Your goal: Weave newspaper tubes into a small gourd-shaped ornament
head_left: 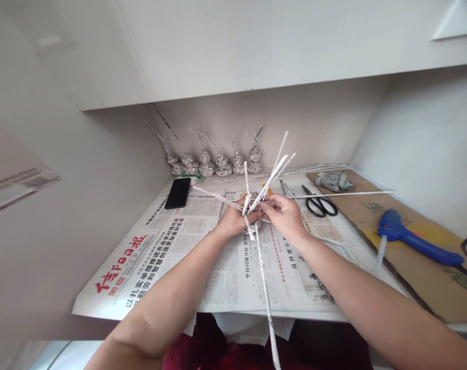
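Between my two hands is a small woven piece [252, 227] made of rolled newspaper strips, mostly hidden by the fingers. Several paper strips [270, 180] stick up and out from it, and one long strip [265, 280] runs down toward my lap. My left hand [234, 220] is closed around the piece from the left. On the right side, my right hand [283, 211] pinches at the strips near their base, its fingertips close to the left hand's. Another long strip [349, 193] stretches out to the right past the scissors.
Several woven paper gourds [223, 165] line the back wall. A black phone [178, 193] lies at left on the newspaper [172, 262]. To the right are black scissors [320, 203], a blue glue gun [414, 239] on cardboard [372, 226], and a crumpled grey cloth or wrapper [334, 181]. A cabinet overhangs the table.
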`<state>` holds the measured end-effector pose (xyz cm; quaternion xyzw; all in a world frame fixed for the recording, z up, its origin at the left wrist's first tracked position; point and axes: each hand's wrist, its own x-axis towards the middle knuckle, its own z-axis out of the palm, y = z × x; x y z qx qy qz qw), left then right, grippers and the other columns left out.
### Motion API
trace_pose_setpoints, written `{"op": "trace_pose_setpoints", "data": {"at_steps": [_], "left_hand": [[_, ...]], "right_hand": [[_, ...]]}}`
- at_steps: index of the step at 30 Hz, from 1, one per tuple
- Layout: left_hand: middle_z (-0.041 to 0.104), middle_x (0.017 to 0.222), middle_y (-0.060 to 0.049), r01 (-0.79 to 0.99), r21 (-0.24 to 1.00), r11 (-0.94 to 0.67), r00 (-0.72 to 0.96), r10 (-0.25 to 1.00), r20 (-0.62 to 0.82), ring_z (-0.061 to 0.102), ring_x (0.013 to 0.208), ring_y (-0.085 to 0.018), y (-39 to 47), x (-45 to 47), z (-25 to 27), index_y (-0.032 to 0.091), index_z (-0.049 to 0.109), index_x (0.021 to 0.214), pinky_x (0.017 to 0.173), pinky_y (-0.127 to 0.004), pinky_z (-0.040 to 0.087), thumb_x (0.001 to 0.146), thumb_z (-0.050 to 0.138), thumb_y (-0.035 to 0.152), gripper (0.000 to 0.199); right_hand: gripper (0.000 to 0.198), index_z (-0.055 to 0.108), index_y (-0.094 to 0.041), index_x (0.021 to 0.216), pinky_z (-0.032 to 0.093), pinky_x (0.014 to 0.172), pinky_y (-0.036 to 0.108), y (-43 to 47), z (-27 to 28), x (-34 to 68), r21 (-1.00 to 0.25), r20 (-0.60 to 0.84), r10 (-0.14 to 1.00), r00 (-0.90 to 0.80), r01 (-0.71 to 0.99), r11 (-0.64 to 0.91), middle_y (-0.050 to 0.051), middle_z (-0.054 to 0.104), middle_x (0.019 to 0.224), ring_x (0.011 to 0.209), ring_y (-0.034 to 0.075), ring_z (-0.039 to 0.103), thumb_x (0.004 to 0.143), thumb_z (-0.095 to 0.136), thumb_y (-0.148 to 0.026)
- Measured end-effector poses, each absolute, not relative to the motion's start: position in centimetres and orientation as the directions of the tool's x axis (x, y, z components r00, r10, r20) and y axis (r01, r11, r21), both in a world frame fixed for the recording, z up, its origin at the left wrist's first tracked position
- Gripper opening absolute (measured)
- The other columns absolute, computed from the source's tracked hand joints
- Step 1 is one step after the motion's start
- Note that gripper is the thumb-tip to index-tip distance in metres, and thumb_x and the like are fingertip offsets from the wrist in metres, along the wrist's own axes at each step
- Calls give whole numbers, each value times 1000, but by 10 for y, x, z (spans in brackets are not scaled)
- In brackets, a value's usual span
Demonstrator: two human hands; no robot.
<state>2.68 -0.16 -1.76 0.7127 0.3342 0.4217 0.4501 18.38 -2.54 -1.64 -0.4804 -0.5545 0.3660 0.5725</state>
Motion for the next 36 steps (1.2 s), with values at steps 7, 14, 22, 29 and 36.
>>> {"op": "trace_pose_setpoints", "data": {"at_steps": [7, 14, 22, 29, 36], "left_hand": [[69, 87, -4, 200, 881, -428, 297, 884, 361, 62, 80, -15, 3, 26, -24, 14, 65, 92, 75, -24, 47, 80, 62, 30, 20], [65, 78, -2, 170, 897, -409, 158, 909, 384, 58, 70, -13, 5, 25, -23, 14, 61, 87, 69, -24, 46, 76, 65, 29, 19], [63, 76, -1, 295, 845, -446, 134, 895, 425, 57, 69, -13, 5, 24, -24, 16, 61, 85, 67, -24, 42, 80, 60, 30, 15], [63, 69, -1, 351, 833, -428, 101, 901, 421, 58, 69, -14, 1, 25, -20, 16, 60, 77, 67, -25, 42, 82, 57, 30, 15], [65, 72, -3, 351, 838, -418, 67, 904, 423, 59, 70, -16, 3, 24, -20, 16, 61, 79, 69, -27, 45, 82, 57, 28, 12]], "right_hand": [[30, 59, -21, 68, 42, 56, 26, -41, 2, 185, -774, 426, 902, 69, 545, 323, 0, 64, 63, 55, 14, 57, 80, 61, -48], [37, 59, -21, 62, 37, 53, 25, -49, 0, 176, -763, 230, 972, -43, 613, 207, -1, 62, 58, 54, 14, 55, 74, 64, -55], [25, 51, -19, 65, 34, 40, 19, -40, -12, 173, -987, -62, 988, -138, 154, -41, -6, 54, 50, 42, 8, 46, 77, 65, -36], [17, 49, -19, 72, 48, 39, 22, -43, -4, 173, -954, -294, 942, -165, -4, -299, -3, 60, 59, 45, 12, 59, 80, 65, -21], [24, 57, -18, 85, 52, 42, 20, -43, -10, 165, -928, -273, 960, -56, -248, -278, -3, 63, 70, 49, 9, 60, 68, 73, -10]]}}
